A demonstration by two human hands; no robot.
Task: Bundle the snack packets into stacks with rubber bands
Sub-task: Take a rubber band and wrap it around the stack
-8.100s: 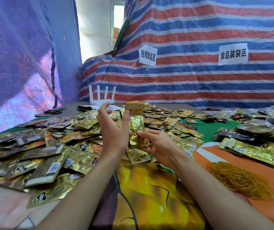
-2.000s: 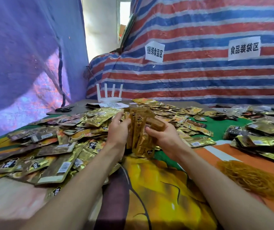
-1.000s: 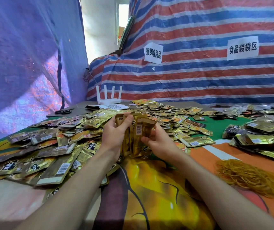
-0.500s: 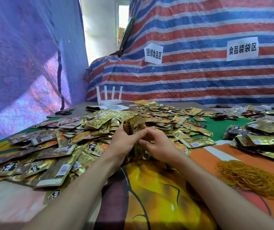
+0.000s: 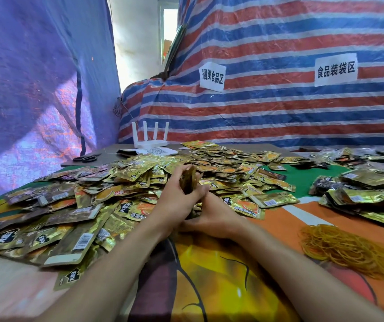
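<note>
Stack [image 5: 189, 180] stands on end, long axis twelve-to-six, gripped in left hand [image 5: 175, 202] with right hand [image 5: 213, 218] clasping its base, while bands [image 5: 344, 249] wait at four o'clock, nearer the right.

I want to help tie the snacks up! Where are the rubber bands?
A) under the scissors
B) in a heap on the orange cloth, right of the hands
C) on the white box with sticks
B: the rubber bands lie in a loose heap on the orange cloth, right of the right hand, while the left hand grips a stack of packets.
</note>
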